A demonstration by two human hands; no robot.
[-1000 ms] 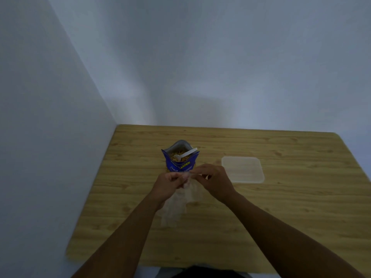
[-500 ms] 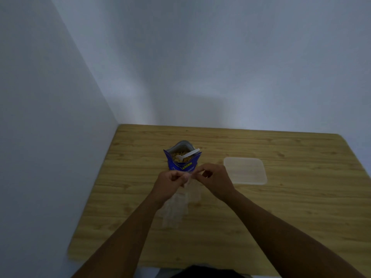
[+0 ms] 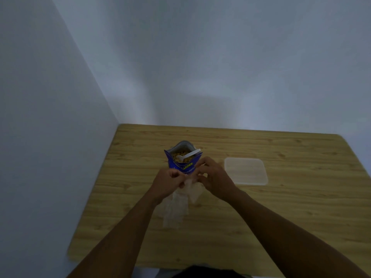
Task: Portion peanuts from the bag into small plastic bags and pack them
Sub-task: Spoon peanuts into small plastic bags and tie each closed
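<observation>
A blue peanut bag [image 3: 181, 166] stands open on the wooden table [image 3: 281, 217], with peanuts showing inside and a white plastic spoon [image 3: 188, 154] resting in its mouth. Just in front of it, my left hand [image 3: 167, 184] and my right hand [image 3: 213, 177] pinch the top of a small clear plastic bag [image 3: 193, 190] held between them. More clear plastic bags [image 3: 174, 211] hang or lie under my left hand, down to the tabletop. Whether they are separate or one bunch is unclear.
A clear rectangular plastic container lid or box [image 3: 246, 170] lies flat to the right of the peanut bag. Walls close the table in at the left and the back. The table's near edge runs just above my body.
My hands have stayed in front of the peanut bag, the fingers shifting on the plastic. The small bag between them now hangs lower and more spread out.
</observation>
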